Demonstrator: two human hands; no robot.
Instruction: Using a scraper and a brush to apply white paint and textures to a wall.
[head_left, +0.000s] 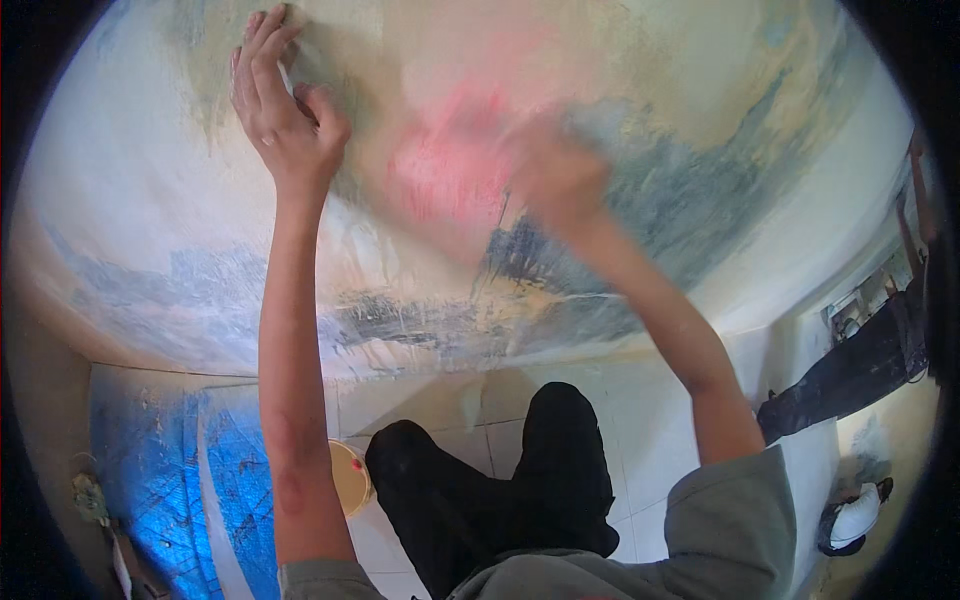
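A large painted surface (450, 300) with grey-blue, ochre and cream patches fills the upper view. My left hand (289, 112) rests against it at the upper left, fingers slightly bent, with a small pale thing partly showing between thumb and fingers that I cannot identify. Right of it, a wet-looking pink-red patch of paint (450, 172) spreads at the middle. My right hand (559, 169) is at the patch's right edge, strongly blurred by motion; whether it holds anything is hidden by the blur.
A round container (350, 478) stands on the tiled floor (382, 536) beside my left knee. Blue plastic sheeting (232, 487) covers floor at the lower left. At the far right another person in dark trousers (847, 367) stands by the wall; a further person in white (856, 517) is lower right.
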